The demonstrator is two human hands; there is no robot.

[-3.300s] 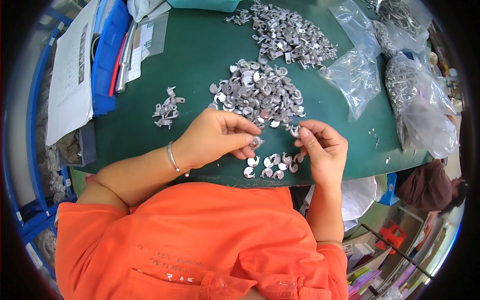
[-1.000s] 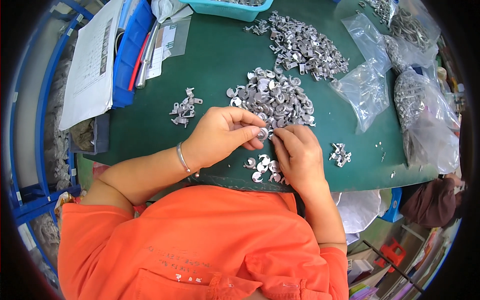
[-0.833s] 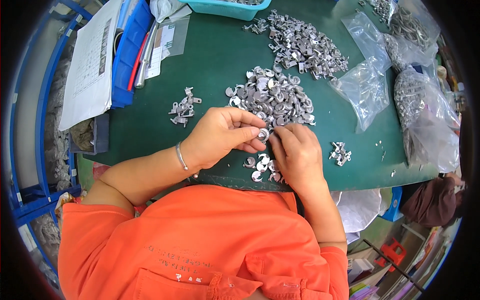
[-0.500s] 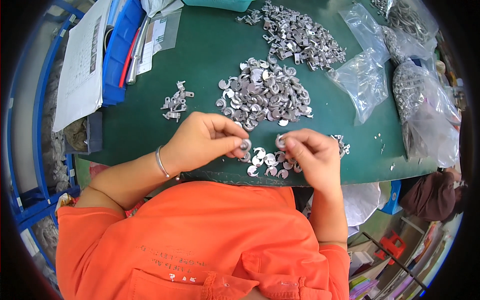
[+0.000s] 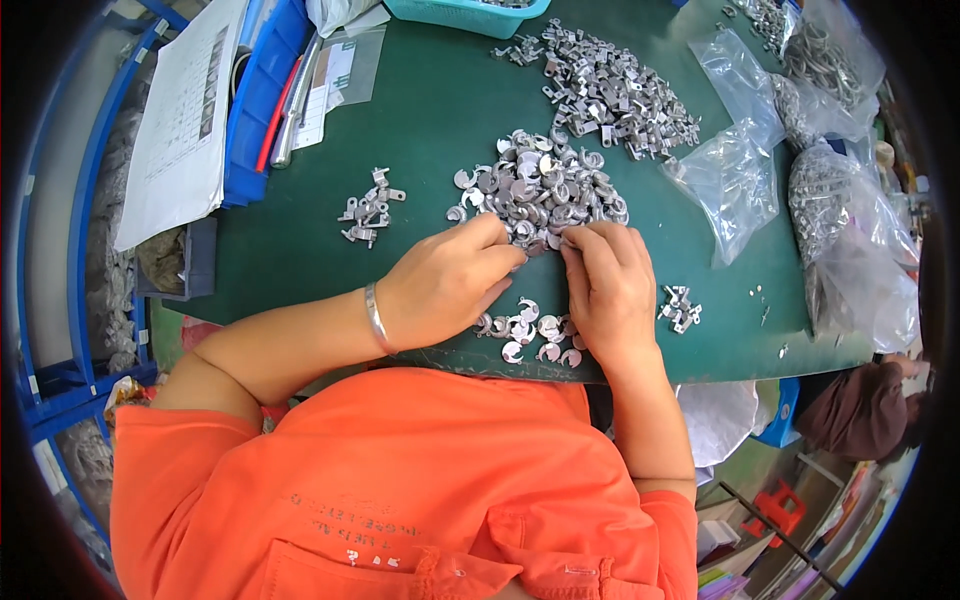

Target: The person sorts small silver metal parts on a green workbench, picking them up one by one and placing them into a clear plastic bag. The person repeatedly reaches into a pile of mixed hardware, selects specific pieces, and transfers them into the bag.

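Observation:
A heap of curved, crescent-shaped grey metal pieces (image 5: 540,185) lies in the middle of the green table (image 5: 440,110). My left hand (image 5: 455,275) reaches its near left edge with fingers bent and pressed together. On the heap's near right edge, the thumb and fingers of my right hand (image 5: 612,285) are pinched together against the metal pieces. Whatever sits in either set of fingertips is hidden. Between my wrists, by the table's near edge, lies a small group of flat silver crescent pieces (image 5: 522,325).
Small metal brackets form a large heap (image 5: 625,95) at the back, a small cluster (image 5: 370,207) at left and another (image 5: 680,310) at right. Clear plastic bags (image 5: 735,185) lie at right. A blue bin (image 5: 262,110) with papers stands left; a turquoise basket (image 5: 465,14) sits behind.
Both hands have moved forward from above the small near group to the edge of the crescent heap. The curved pieces earlier visible in each hand's fingertips no longer show.

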